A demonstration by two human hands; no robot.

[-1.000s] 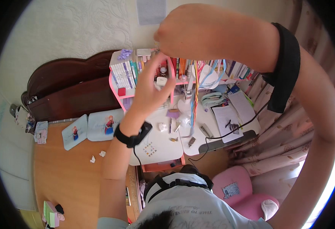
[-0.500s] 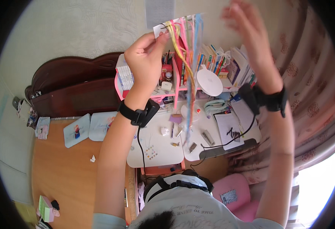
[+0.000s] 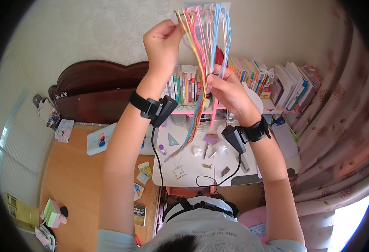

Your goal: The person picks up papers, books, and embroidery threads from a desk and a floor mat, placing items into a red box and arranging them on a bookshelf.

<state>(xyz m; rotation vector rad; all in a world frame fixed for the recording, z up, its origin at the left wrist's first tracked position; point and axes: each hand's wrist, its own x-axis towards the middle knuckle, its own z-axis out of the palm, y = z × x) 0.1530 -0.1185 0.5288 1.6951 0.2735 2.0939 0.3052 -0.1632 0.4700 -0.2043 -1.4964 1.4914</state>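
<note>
My left hand (image 3: 163, 44) is raised at the top of the view, its fingers pinching the left end of a white card (image 3: 174, 17). From the card hang long strands of thread (image 3: 202, 63) in yellow, pink, white and light blue. Lower down, my right hand (image 3: 232, 92) has closed its thumb and fingers around the light blue strands, beside the rest of the bundle. The tail of the thread dangles toward the lower left, above the desk. Both wrists wear black straps with small boxes and cables.
Below stands a white desk (image 3: 161, 168) with a set square (image 3: 172, 139), a purple glue stick (image 3: 162, 149) and small loose items. Behind it is a pink shelf with books (image 3: 185, 88). A brown surface (image 3: 79, 176) lies left; a patterned curtain (image 3: 319, 147) hangs right.
My right hand has come down and left from the upper right and taken hold of the blue strands. The card and my left hand are slightly higher in view.
</note>
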